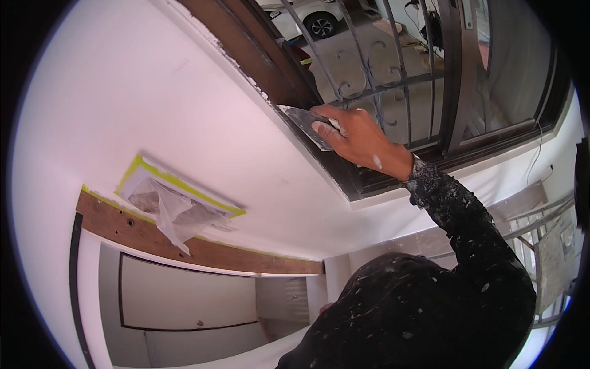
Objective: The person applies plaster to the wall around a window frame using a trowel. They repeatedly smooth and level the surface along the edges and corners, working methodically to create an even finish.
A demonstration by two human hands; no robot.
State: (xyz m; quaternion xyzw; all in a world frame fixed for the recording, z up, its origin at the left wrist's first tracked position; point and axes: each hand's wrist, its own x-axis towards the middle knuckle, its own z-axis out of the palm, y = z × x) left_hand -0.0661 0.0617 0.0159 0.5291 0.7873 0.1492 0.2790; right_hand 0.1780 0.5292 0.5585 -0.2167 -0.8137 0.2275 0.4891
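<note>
My right hand (367, 142) is closed around a putty knife (302, 126), thumb on one side of it. The wide metal blade is smeared with pale filler. Its upper corner lies close to the strip where the white wall (203, 104) meets the dark brown window frame (279, 80); whether it touches cannot be made out. White chips and rough filler show along that edge above the blade. White marks speckle my hand and black sleeve (458, 212). Of my left hand only a small patch of skin (326, 307) seems to show beside my body, its fingers hidden.
Curled metal window bars (369, 80) stand beyond the opening, with a parked white car (295, 24) outside. Yellow tape and plastic sheeting (169, 212) cover a fixture on the wall. Below runs a wooden board (132, 224) above a doorway. Metal rails (541, 215) stand at right.
</note>
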